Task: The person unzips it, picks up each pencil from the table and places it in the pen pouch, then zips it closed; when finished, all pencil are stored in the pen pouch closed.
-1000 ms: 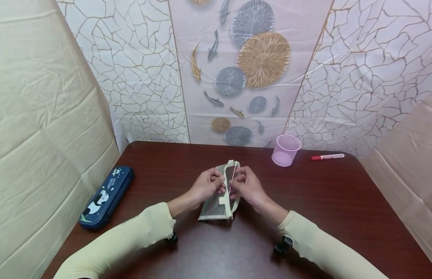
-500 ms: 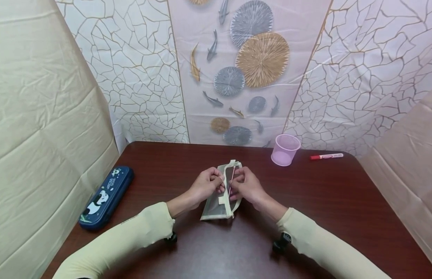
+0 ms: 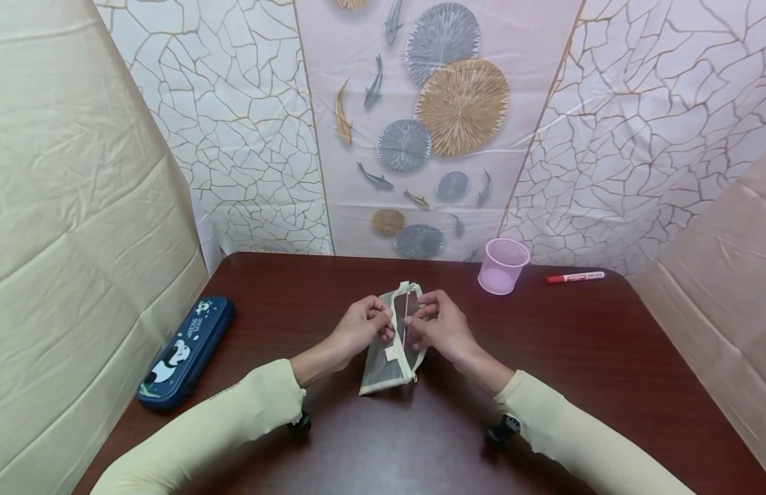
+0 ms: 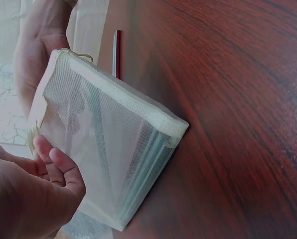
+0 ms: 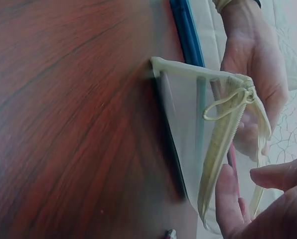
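Observation:
A mesh zip pencil pouch [image 3: 381,364] with cream trim stands on the table, its zipped mouth spread. My left hand [image 3: 360,326] pinches the left rim of that mouth between thumb and fingers. Inside the mouth are the fingertips of my right hand [image 3: 443,328]; its thumb and fingers [image 5: 227,194] stand apart in the right wrist view. Between them runs a thin pink stick [image 5: 232,158], which leans up in the opening. Through the mesh, several long greenish sticks [image 4: 148,154] show in the left wrist view. A looped zip pull [image 5: 218,109] hangs at the near end.
On the left of the table [image 3: 531,405] lies a dark blue panda pencil case [image 3: 185,354]. A pink cup [image 3: 503,268] stands at the back right, with a red and white marker [image 3: 575,278] beside it. Fabric drapes close off the back and both sides.
The near end of the pouch has swung slightly right. The pink stick has shifted a little left in the mouth, away from my right fingers. Both hands have otherwise barely moved.

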A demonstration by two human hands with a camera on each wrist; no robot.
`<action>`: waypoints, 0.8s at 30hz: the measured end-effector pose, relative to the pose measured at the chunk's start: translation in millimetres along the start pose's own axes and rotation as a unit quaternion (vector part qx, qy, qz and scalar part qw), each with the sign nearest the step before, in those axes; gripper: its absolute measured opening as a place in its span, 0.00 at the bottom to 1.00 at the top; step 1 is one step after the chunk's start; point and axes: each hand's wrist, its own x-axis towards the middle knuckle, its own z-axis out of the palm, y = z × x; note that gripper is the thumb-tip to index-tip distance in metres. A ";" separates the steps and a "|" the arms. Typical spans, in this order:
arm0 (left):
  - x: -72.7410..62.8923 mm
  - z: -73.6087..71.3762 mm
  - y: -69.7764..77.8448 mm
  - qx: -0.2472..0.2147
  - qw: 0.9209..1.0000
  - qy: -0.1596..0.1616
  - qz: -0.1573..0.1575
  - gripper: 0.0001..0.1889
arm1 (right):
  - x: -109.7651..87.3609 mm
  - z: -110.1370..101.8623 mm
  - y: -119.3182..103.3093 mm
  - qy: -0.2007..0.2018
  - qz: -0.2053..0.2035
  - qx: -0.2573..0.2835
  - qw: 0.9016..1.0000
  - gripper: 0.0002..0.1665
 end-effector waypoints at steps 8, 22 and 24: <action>-2.1 -2.7 0.3 -0.011 1.000 0.009 0.003 0.04 | -2.1 -17.0 -0.4 0.008 -0.038 -0.007 0.999 0.27; -0.7 -15.6 0.5 -0.032 0.998 0.042 -0.017 0.02 | 16.4 -107.4 18.2 -0.135 -0.157 -0.375 0.904 0.10; -0.7 -15.9 0.1 -0.028 0.998 0.043 -0.023 0.03 | 20.7 -117.7 24.9 -0.179 -0.135 -0.367 0.903 0.12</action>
